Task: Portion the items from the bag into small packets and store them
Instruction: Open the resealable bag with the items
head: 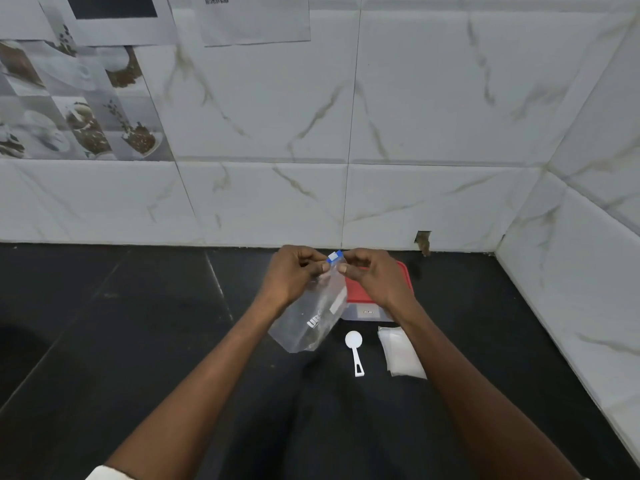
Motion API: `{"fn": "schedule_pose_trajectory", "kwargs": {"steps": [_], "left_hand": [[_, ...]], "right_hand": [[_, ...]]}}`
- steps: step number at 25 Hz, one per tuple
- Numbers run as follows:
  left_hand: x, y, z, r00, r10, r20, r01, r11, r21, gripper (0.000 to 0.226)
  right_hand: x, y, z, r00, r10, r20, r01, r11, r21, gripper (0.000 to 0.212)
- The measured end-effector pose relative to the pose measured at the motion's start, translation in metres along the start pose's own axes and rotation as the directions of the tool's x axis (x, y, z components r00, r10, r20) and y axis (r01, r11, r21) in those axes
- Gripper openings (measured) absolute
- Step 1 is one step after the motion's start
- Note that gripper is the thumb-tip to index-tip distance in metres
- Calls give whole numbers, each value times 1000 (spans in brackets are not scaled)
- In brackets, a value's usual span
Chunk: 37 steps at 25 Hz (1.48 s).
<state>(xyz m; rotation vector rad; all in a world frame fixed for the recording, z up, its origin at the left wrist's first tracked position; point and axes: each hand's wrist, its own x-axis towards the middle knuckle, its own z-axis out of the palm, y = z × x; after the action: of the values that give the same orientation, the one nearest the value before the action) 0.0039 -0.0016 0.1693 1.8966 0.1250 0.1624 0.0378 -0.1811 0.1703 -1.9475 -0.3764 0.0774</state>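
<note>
Both grips, left hand (294, 271) and right hand (372, 275), pinch the bag (311, 317) at its blue zip top (334, 256), its long axis hanging down-left toward the person, scoop (355, 351) just right of its bottom.

Black desk (138, 341) under marbled white wall tiles (433, 116), coffee-print tile panel (76, 102) at left, taped paper sheets (256, 19) above.

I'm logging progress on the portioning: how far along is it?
Barely started. Laid out: scoop, stack of small packets, red-lidded container, lid on. In hand: left hand and right hand pinch the clear bag at its top. Left: scooping, filling, storing.
</note>
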Motion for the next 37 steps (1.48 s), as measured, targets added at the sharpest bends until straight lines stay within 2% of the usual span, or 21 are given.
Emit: {"fn": "schedule_pose_trajectory", "kwargs": {"steps": [2,4,6,12,17,20,24,32,34,37], "left_hand": [[5,1,-7,999,2,37,-1,1000,-21,17],[10,2,-12,993,39,110,-43,998,35,28],[13,6,-14,984,68,167,-86,991,103,21],[14,6,0,994,73,86,-77,996,49,7],[13,0,0,994,52,101,-69,982,174,21],[10,-8,-13,994,32,107,-58,966,252,21],[2,-20,-39,989,26,144,-81,917,391,16],[-21,-50,-66,986,-59,157,6,948,319,13],[-26,-47,-69,980,-52,194,-18,940,341,10],[-24,-27,-64,945,-43,325,-21,982,190,15]], "right_hand": [[-3,-1,5,999,9,-49,-2,989,149,10],[-1,-1,7,998,-4,-64,18,976,216,9],[1,0,9,999,-16,-39,26,970,244,11],[0,7,16,993,-71,-89,86,981,175,7],[-4,17,21,991,-23,-131,59,957,283,4],[-2,17,13,979,50,-200,24,935,353,4],[0,19,-1,975,70,-213,24,912,409,4],[-15,29,-7,966,100,-237,3,917,399,4],[-19,27,-7,972,113,-206,-12,899,437,4],[-17,22,1,988,119,-94,-50,841,538,11]]}}
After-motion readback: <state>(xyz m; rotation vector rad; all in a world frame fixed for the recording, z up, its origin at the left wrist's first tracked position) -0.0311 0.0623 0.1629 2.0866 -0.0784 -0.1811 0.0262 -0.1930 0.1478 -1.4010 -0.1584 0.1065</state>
